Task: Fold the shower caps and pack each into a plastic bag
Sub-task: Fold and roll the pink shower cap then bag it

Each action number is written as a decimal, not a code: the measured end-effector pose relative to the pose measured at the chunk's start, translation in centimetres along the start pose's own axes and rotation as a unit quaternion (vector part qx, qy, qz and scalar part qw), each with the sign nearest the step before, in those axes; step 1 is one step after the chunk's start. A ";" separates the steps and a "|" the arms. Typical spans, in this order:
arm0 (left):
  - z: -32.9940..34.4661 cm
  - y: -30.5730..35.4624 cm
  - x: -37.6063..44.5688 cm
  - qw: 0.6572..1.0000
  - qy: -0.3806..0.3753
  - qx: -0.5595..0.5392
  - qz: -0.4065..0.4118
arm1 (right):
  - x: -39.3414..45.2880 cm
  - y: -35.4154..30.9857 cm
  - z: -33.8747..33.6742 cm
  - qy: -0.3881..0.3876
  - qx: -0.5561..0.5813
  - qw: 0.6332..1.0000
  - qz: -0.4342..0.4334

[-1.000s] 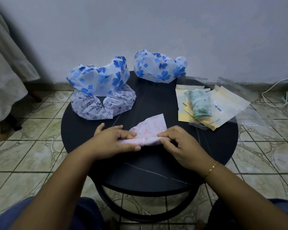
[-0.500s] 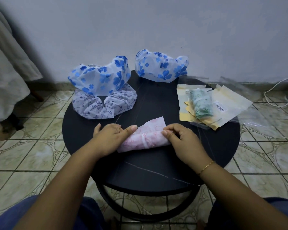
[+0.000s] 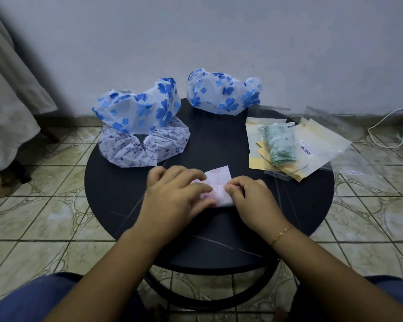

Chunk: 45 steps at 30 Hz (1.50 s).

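A pink-patterned shower cap [image 3: 219, 184], folded into a small packet, lies in the middle of the round black table [image 3: 116, 189]. My left hand [image 3: 177, 194] presses flat on its left part and covers it. My right hand [image 3: 249, 196] pinches its right edge with thumb and fingers. Two blue-flower caps stand puffed up at the back, one [image 3: 137, 108] on top of a purple-print cap [image 3: 149, 147], the other [image 3: 221, 91] near the wall. A folded green cap [image 3: 279, 142] sits inside a clear bag on a pile of plastic bags [image 3: 316, 145] at the right.
The table's far edge is close to a pale wall. A loose clear bag [image 3: 349, 168] hangs over the table's right rim. A white cable [image 3: 386, 122] runs on the tiled floor at the right. Pale cloth [image 3: 7, 108] hangs at the left.
The pink cap has gone from a long strip to a shorter, squarer packet. My left hand has slid right over it, and both hands are now closer together.
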<state>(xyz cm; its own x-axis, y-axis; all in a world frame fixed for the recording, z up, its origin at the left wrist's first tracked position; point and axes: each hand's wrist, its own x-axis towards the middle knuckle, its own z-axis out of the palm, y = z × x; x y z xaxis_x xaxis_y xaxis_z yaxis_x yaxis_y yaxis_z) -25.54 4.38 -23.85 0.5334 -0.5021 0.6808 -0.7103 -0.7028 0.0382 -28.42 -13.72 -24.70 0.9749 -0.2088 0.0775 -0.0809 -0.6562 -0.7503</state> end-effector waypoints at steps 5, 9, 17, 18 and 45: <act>0.7 0.0 -0.1 0.987 -0.157 -0.016 -0.040 | -0.4 0.2 0.5 0.043 -0.114 0.990 -0.072; 0.9 -0.2 0.3 0.980 -0.191 -0.018 -0.052 | -0.8 0.7 0.4 0.112 -0.140 0.972 -0.148; 1.3 -0.6 0.4 0.982 -0.184 -0.018 -0.044 | -1.1 1.3 -1.6 -0.032 -0.239 0.953 -0.184; 1.1 -0.6 0.5 0.982 -0.184 -0.012 -0.038 | -1.0 1.2 -1.6 -0.031 -0.228 0.956 -0.181; 3.1 3.4 -0.6 0.971 -0.204 0.044 -0.118 | -0.2 -0.5 1.1 0.115 -0.212 0.961 -0.135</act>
<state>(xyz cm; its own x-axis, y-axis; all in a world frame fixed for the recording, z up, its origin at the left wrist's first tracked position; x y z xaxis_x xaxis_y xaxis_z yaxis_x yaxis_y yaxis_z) -26.84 0.73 -26.39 0.8266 -0.4678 0.3129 -0.5142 -0.8537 0.0820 -28.37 -12.56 -25.04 0.9040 -0.1125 0.4125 0.0442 -0.9350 -0.3518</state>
